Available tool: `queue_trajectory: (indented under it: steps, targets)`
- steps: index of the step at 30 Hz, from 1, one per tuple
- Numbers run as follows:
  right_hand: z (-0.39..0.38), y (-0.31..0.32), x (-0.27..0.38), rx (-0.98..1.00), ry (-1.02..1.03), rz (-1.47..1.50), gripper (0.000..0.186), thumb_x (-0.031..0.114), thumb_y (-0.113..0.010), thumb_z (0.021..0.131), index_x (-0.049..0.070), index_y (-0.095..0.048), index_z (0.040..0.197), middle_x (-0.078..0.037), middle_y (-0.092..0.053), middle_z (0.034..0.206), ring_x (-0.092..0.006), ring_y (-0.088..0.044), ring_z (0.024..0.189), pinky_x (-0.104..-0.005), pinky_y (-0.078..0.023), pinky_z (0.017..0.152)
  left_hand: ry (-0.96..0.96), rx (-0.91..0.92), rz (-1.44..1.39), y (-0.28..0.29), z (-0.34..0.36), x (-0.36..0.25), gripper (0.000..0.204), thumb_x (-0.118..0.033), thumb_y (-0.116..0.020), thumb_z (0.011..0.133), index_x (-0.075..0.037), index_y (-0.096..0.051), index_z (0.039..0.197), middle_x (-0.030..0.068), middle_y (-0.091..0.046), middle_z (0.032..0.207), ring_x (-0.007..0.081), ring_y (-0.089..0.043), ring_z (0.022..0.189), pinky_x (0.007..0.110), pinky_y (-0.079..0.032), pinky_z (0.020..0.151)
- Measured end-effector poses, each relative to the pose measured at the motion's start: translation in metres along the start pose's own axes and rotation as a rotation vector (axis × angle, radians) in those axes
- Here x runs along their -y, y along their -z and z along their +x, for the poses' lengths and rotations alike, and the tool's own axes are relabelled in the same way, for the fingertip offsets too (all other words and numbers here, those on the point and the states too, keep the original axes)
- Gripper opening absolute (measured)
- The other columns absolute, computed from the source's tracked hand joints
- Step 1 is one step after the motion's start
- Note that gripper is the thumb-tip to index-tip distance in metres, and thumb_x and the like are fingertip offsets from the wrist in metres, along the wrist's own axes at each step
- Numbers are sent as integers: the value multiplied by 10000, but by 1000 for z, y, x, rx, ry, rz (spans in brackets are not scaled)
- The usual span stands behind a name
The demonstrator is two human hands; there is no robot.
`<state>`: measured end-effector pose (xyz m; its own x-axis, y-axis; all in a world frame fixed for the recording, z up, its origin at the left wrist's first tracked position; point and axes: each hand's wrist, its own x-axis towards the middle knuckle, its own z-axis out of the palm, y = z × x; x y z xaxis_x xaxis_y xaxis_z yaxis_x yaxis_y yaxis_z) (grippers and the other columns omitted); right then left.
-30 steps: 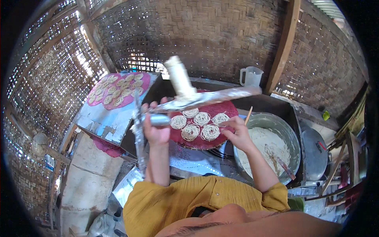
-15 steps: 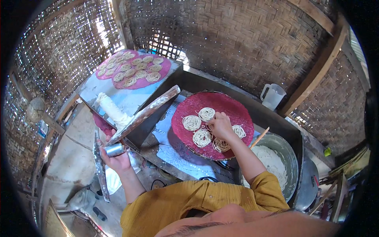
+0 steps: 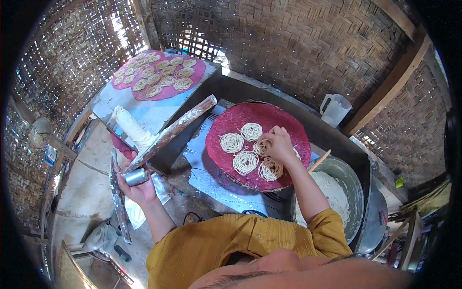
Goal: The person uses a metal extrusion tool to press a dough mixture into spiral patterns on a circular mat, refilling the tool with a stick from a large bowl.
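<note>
Beneath my right hand [image 3: 280,146] lies a round magenta-covered tray [image 3: 284,118] with several pale coils of thin noodles. My bent fingertips pinch the edge of one noodle coil [image 3: 262,146] in the middle of the tray. Finished-looking coils such as the noodle nest [image 3: 245,162] lie flat around it; one at the right is partly hidden by my wrist. On the left, my left hand [image 3: 142,192] is palm up, fingers curled around a short shiny metal cylinder [image 3: 136,177]. It is close to the lower end of a dough-smeared wooden lever [image 3: 178,127].
Pale dough [image 3: 130,126] clings beside the lever. Magenta sheets [image 3: 161,92] bearing many coils lie on the back-left table. A large basin [image 3: 353,192] of white paste with a wooden stick [image 3: 319,161] stands right of the tray. A clear plastic jug [image 3: 336,111] sits on the back ledge.
My right hand has shifted slightly right and up, uncovering more of the coil under its fingers. My left hand still holds the metal cylinder. The whole view has tilted a little.
</note>
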<state>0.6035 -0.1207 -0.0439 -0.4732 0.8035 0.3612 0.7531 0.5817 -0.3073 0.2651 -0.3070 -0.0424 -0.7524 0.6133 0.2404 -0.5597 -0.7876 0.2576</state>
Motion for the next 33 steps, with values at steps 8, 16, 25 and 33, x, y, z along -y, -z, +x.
queue_trajectory:
  steps: [8,16,25,33]
  targets:
    - [-6,-5,7,49,77,12,171,86,-567,688,174,-670,792,-67,-490,792,-248,-465,801,-364,-395,698,37,15,-42,6,5,5,277,-270,-535,825,-160,-486,1075,128,-536,1018,347,-382,1159,502,-360,900]
    - [-3,-20,25,97,70,-97,242,62,-548,669,158,-675,851,-80,-509,805,-252,-473,815,-364,-399,706,18,-48,-15,5,3,4,281,-267,-539,821,-160,-490,1076,127,-545,1002,355,-421,1123,496,-364,901]
    - [-12,7,38,18,86,77,118,47,-559,646,107,-625,723,-94,-505,786,-281,-475,790,-384,-400,705,10,-68,19,9,2,0,317,-275,-528,823,-181,-478,1121,114,-552,1005,353,-432,1113,510,-380,875]
    - [-96,94,-25,-74,-262,34,145,130,-555,699,79,-611,823,-129,-520,868,-322,-487,886,-402,-405,765,-12,-77,67,19,12,-12,435,-324,-578,774,-130,-462,1146,149,-559,1035,311,-512,996,475,-412,855]
